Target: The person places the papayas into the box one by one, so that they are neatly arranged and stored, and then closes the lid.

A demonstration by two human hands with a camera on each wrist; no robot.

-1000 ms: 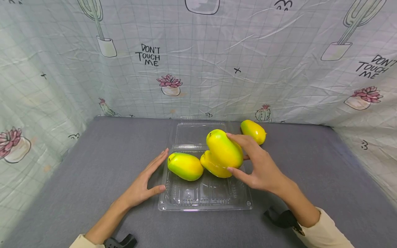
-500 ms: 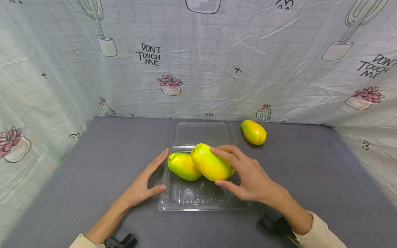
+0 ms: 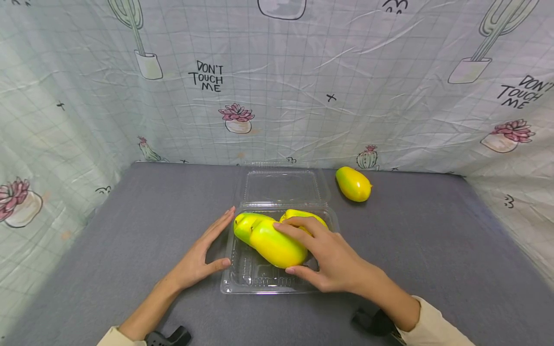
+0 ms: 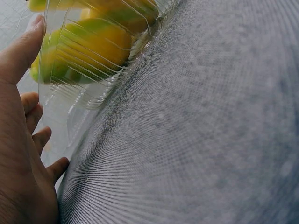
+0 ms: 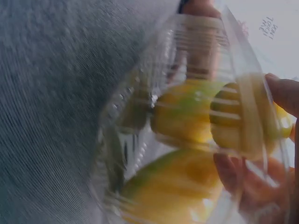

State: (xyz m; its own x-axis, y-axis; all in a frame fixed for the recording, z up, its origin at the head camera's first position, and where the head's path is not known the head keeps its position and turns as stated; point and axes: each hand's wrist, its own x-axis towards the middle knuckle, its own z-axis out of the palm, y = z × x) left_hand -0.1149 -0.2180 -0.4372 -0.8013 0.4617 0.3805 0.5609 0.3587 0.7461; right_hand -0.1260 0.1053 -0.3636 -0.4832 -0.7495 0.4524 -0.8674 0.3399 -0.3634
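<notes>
A clear plastic clamshell container (image 3: pixel 231 287) lies open on the table, its lid (image 3: pixel 285 186) folded back behind it. Over the container my right hand (image 3: pixel 335 259) holds a yellow-green mango (image 3: pixel 274 245), thumb at its near side and fingers across its top. That mango overlaps a second mango (image 3: pixel 243 225) in the container's left part. Another mango (image 3: pixel 298 213) sits behind, partly hidden by my right hand. My left hand (image 3: pixel 196 259) lies beside the container's left wall with fingers extended. In the left wrist view its thumb (image 4: pixel 25 49) is right at the clear wall.
A further mango (image 3: pixel 354 184) lies on the grey table (image 3: pixel 411 230) at the back right, beside the lid. Behind the table hangs a printed curtain (image 3: pixel 277 96), which also covers both sides.
My right hand has carried its mango left and down, toward the near middle of the container, uncovering the mango at the rear. My left hand has stayed put.
</notes>
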